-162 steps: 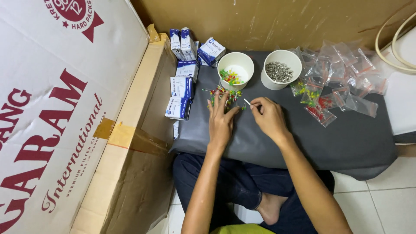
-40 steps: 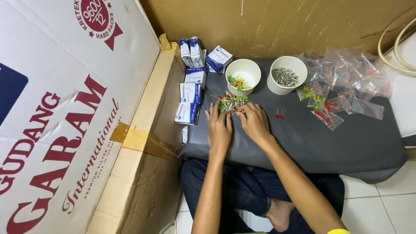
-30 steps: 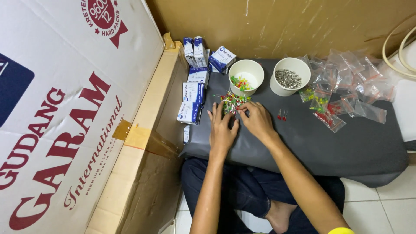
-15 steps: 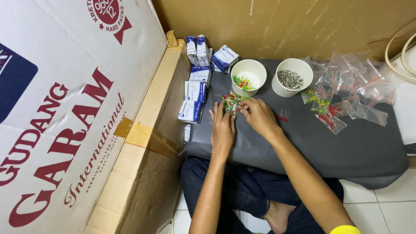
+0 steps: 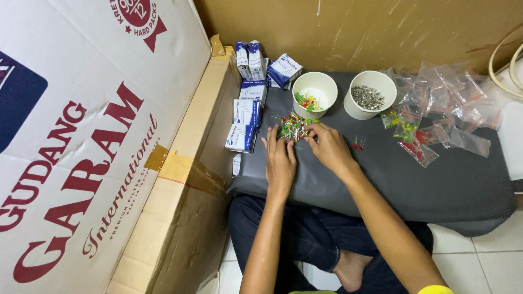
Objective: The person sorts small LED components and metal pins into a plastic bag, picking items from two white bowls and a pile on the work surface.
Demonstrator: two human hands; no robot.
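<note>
- Head view: the left hand [image 5: 280,160] lay flat on the dark grey cushion [image 5: 381,179], fingers spread narrowly, their tips touching the near edge of a small pile of coloured parts [image 5: 294,126] in red, green and yellow.
- The right hand [image 5: 328,147] rested just beside it on the right, fingers curled in and pinching at the right side of the pile; whether anything was gripped between them could not be told.
- The pile sat on the cushion's far left part, just near of a white cup [image 5: 314,93] holding more of the coloured parts.
- A second white cup [image 5: 370,93], right of the first, held grey metal bits.
- Two loose red parts [image 5: 358,144] lay on the cushion just right of the right hand.
- Clear plastic bags [image 5: 441,117], some with coloured parts inside, were heaped at the far right.
- Small blue and white boxes [image 5: 248,111] lined the cushion's left edge, against a big cardboard box [image 5: 87,141].
</note>
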